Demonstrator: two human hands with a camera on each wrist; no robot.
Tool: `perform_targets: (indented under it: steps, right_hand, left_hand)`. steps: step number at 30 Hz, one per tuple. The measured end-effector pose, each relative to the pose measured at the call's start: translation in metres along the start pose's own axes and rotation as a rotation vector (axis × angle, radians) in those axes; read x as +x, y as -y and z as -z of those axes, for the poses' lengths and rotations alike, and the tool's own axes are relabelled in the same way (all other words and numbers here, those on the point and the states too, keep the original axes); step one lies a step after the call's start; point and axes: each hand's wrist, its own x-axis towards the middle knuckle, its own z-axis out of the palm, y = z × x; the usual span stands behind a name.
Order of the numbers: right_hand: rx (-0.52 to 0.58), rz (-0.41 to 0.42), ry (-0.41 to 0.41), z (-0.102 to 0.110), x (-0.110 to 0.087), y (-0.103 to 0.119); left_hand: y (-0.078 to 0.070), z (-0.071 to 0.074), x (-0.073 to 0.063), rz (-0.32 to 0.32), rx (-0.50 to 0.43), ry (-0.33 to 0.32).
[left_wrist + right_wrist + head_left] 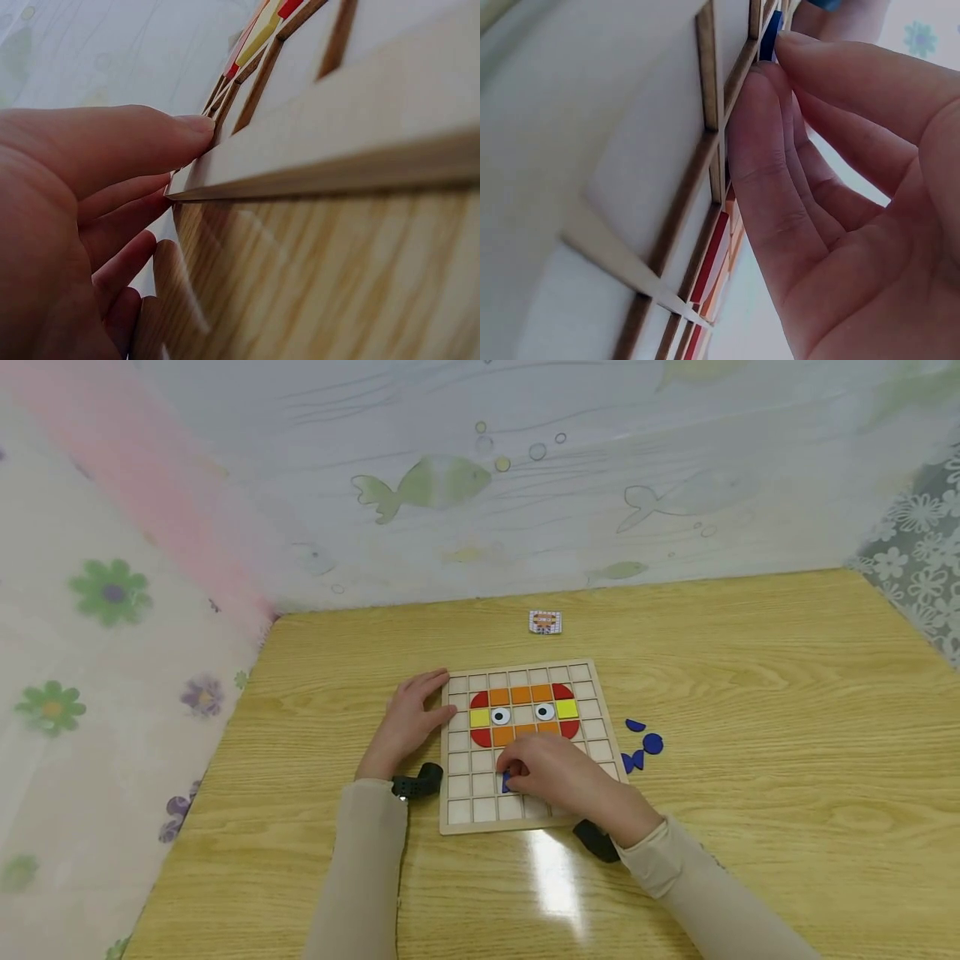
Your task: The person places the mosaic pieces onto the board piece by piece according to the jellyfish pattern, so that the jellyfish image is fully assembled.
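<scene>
A square wooden grid board (461, 787) lies on the table, with red, orange and yellow tiles and two eye discs set in its cells. My left hand (405, 722) rests against its left edge, fingers extended; in the left wrist view the thumb (150, 139) lies on the frame's rim. Over the lower cells, my right hand (558, 772) pinches a small blue tile (506, 783) between thumb and fingers. The right wrist view shows that blue tile (770, 37) by the thumb tip, in or just at a cell; its full shape is hidden.
Right of the board lie several loose blue pieces, among them a round one (652, 744) and a half-round one (635, 725). A small picture card (545, 622) sits behind the board. Wrist cameras, such as the black one (597, 842), hang near the board's edges.
</scene>
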Motion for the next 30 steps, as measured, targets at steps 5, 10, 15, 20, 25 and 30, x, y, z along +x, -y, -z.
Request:
perform_targets:
  steps: [5,10,15,20,25,30]
  right_hand:
    - [0.004,-0.010,0.001,0.003,-0.002,-0.001]
    - [0.003,-0.026,0.002,0.009,-0.002,-0.007]
    - [-0.015,-0.043,-0.024,0.023,-0.005,-0.018]
    - [-0.011,-0.108,-0.044,0.043,-0.012,-0.036]
    - [0.006,-0.156,-0.054,0.059,-0.019,-0.056]
    - [0.004,-0.195,-0.067,0.069,-0.027,-0.075]
  left_hand:
    - [0.000,-0.001,0.000,-0.001,0.000,0.000]
    - [-0.001,-0.001,0.000,0.001,0.002,0.005]
    - [-0.001,0.000,-0.001,-0.007,-0.008,-0.003]
    - [0.000,0.000,0.001,-0.012,0.000,-0.003]
    - [-0.001,0.000,0.001,-0.006,0.001,-0.003]
    - [0.000,-0.001,0.000,0.009,-0.001,-0.003]
